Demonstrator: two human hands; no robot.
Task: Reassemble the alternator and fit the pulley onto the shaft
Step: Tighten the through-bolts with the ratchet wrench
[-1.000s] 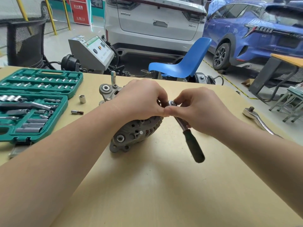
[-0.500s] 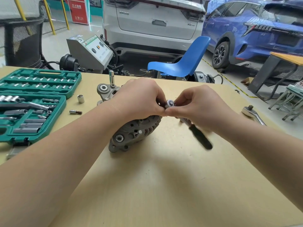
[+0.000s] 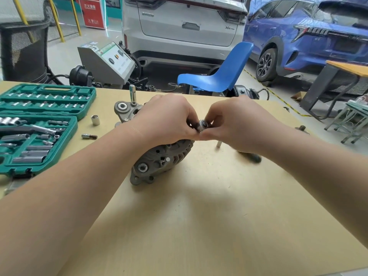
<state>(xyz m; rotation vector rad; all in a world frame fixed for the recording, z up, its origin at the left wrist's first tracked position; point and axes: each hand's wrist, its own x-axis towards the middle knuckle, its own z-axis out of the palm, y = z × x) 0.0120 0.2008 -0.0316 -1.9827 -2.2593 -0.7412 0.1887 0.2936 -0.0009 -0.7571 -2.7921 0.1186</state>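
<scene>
The grey alternator (image 3: 159, 162) lies on its side on the tan table, its mounting ears toward the far left. My left hand (image 3: 167, 118) rests over its top, fingers curled and pinching the silver head of a small ratchet (image 3: 202, 124). From the other side, my right hand (image 3: 237, 124) pinches the same head. The ratchet's black handle (image 3: 251, 156) shows blurred below my right wrist. A short silver piece (image 3: 218, 144) shows under my right hand. No pulley is visible; the alternator's far end is hidden by my hands.
An open green socket case (image 3: 39, 124) fills the left side of the table. A loose socket (image 3: 95, 120) and a small bit (image 3: 89, 136) lie beside it. A long socket (image 3: 132, 94) stands upright behind the alternator. A second ratchet (image 3: 301, 129) lies at the right.
The ratchet's black handle has swung from pointing toward me to lying under my right wrist. Both hands stay pinched at the ratchet head above the alternator.
</scene>
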